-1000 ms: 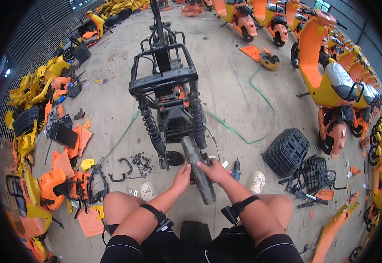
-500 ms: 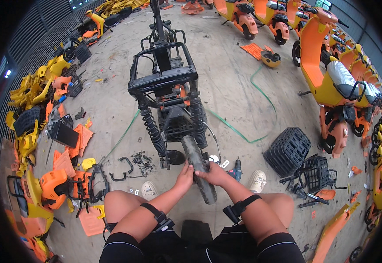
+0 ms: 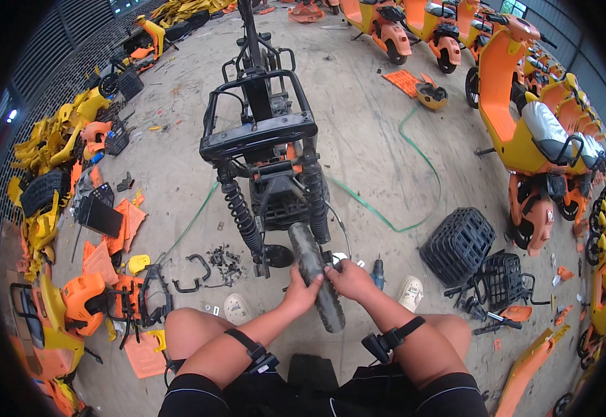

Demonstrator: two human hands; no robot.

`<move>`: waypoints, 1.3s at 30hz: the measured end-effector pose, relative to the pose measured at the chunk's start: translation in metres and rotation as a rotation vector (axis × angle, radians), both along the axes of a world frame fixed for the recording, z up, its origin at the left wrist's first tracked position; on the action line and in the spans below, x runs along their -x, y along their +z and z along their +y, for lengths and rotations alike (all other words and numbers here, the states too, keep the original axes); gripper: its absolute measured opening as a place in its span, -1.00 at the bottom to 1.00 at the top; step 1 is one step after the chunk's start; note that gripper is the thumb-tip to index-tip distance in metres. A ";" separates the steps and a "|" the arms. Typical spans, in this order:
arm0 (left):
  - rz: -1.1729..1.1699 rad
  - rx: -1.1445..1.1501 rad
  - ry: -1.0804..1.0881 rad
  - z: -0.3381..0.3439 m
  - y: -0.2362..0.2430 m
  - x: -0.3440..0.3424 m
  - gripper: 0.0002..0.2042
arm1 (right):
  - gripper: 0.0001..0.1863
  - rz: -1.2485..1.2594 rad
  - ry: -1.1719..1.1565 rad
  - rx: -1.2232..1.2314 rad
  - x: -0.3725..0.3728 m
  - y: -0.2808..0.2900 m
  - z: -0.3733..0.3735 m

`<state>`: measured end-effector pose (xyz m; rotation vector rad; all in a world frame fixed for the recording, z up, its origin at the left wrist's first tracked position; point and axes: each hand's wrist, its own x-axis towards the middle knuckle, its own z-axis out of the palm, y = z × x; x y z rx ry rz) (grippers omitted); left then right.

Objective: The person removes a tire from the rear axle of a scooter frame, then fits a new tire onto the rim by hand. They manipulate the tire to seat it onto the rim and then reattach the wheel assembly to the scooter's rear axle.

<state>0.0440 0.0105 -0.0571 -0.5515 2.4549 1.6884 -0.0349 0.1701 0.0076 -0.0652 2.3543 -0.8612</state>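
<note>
A stripped black scooter frame stands in front of me, its two coil shock absorbers reaching down on either side of the rear wheel. The wheel's worn black tyre points toward me and leans slightly. My left hand grips the tyre from its left side, thumb on the tread and fingers out of sight behind it. At the wheel's right side, by the axle end, my right hand has its fingers pinched together. What they hold is hidden.
A power drill lies near my right shoe. Black crates and loose parts sit to the right, below a yellow-orange scooter. Small black fasteners and orange panels litter the left. A green strap crosses the floor.
My right hand has shifted from the tyre's tread to the axle area and its fingers have closed. My left hand has slid nearer me along the tyre. The wheel has moved slightly toward me.
</note>
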 end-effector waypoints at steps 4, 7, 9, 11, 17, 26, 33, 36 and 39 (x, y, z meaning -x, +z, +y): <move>-0.138 0.019 0.038 -0.016 -0.018 0.008 -0.35 | -0.31 -0.029 0.089 -0.044 -0.003 0.023 -0.001; -0.060 -0.014 0.043 -0.021 -0.037 0.010 -0.42 | -0.26 0.073 0.142 0.126 -0.011 -0.012 0.008; -0.030 -0.092 0.029 -0.025 -0.043 0.005 -0.40 | -0.25 0.076 0.138 0.109 -0.013 -0.015 0.006; -0.032 -0.180 0.026 -0.026 -0.041 0.002 -0.36 | -0.24 0.044 0.036 0.108 -0.008 -0.017 0.005; -0.036 -0.310 -0.123 -0.013 0.000 -0.011 -0.06 | -0.20 0.044 -0.145 0.155 0.014 -0.042 0.015; -0.091 -0.558 0.048 -0.030 -0.031 0.000 -0.45 | 0.04 0.058 0.208 0.283 -0.008 -0.050 0.016; -0.009 -0.382 -0.097 -0.013 0.005 -0.007 -0.03 | -0.22 -0.014 -0.259 0.280 0.015 -0.047 0.008; -0.064 -0.121 -0.009 -0.011 0.009 -0.006 -0.26 | -0.13 -0.055 -0.068 0.284 0.006 -0.031 0.004; -0.055 -0.217 0.143 -0.035 -0.028 0.011 -0.47 | 0.08 -0.060 0.240 0.342 0.002 -0.046 0.009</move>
